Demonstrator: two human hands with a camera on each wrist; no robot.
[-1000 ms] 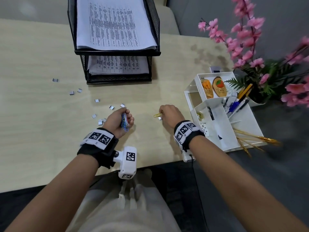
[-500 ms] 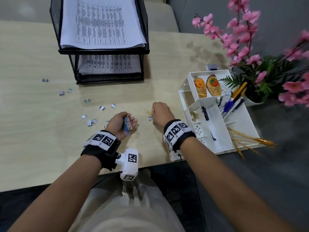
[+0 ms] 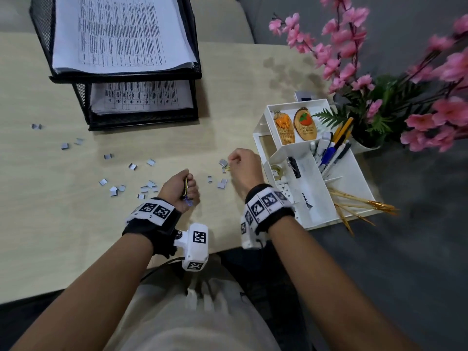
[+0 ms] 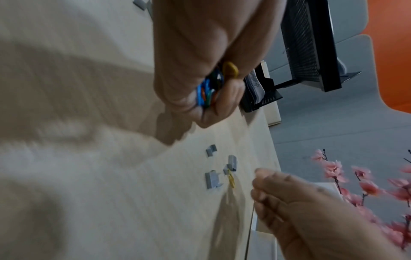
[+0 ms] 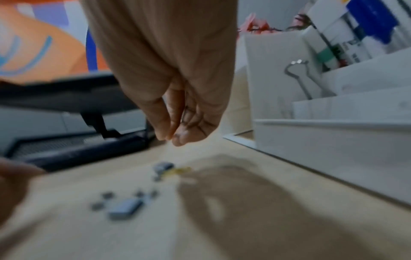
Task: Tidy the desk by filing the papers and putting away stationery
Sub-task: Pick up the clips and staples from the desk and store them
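Note:
My left hand (image 3: 181,190) rests on the desk and grips a bundle of coloured paper clips (image 3: 186,190), seen blue, green and yellow in the left wrist view (image 4: 208,91). My right hand (image 3: 243,165) hovers just above the desk beside the white organizer (image 3: 258,138). Its fingers are curled, the tips (image 5: 173,139) meet and nothing is between them. A single yellow paper clip (image 3: 226,168) lies on the desk just under those fingertips, among grey staple strips (image 5: 125,208). The filed papers (image 3: 121,34) lie in the black mesh tray (image 3: 141,120).
Several grey staple strips (image 3: 131,166) are scattered over the desk left of and between my hands. The organizer holds pens (image 3: 329,153), a binder clip (image 5: 299,79) and two wooden tags (image 3: 305,126). Pink flowers (image 3: 379,72) stand at the back right.
My right hand, whose fingertips were at the yellow clip, is now raised a little above it with the clip lying on the desk. My left hand has closed tighter on its bundle.

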